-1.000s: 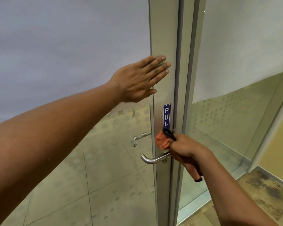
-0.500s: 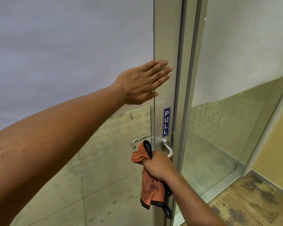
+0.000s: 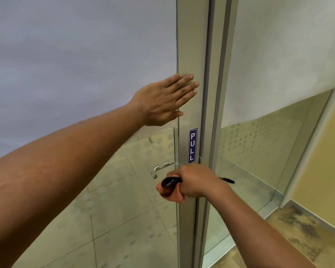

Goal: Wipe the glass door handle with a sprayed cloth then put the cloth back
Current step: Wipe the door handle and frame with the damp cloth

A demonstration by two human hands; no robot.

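My right hand (image 3: 196, 180) grips an orange cloth with a black edge (image 3: 169, 189), bunched over the near door handle, which the hand and cloth hide. A black strip of the cloth's edge pokes out to the right of the hand. My left hand (image 3: 165, 99) lies flat with straight fingers against the glass and the grey metal door frame (image 3: 191, 45) above. The handle on the far side of the door (image 3: 160, 168) shows through the glass, left of the cloth.
A blue PULL sticker (image 3: 192, 145) sits on the frame just above my right hand. A second glass panel (image 3: 259, 151) with frosted film stands to the right. Beige wall (image 3: 321, 161) and worn floor (image 3: 298, 229) lie at the lower right.
My right hand has brought the cloth up and over the near handle; the cloth hung below the hand half a second ago. The left hand has stayed flat against the door.
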